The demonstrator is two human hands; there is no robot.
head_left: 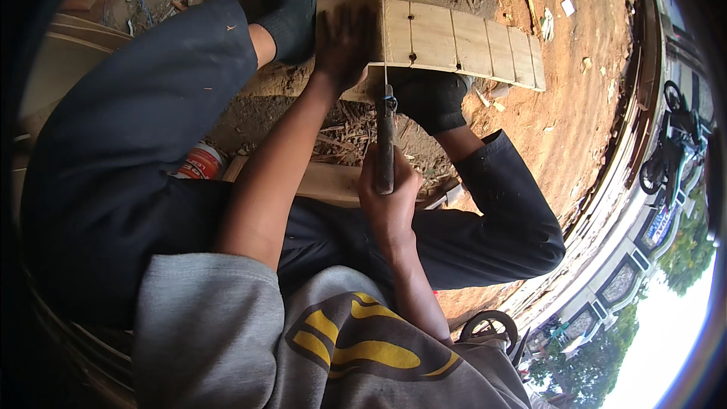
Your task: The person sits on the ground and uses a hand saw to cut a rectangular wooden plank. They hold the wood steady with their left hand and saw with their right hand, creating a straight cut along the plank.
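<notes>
while left hand (344, 42) pins the plank (454, 42) — right hand (388, 201) grips saw (386, 132).

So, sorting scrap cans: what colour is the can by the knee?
Red with white, the can, seen in the head view.

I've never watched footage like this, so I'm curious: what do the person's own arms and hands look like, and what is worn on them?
Both hands, the left hand and the right hand, are bare, with no gloves, rings or watch visible. The forearms are bare too. A grey sleeve with a raw edge ends above the left elbow.
</notes>
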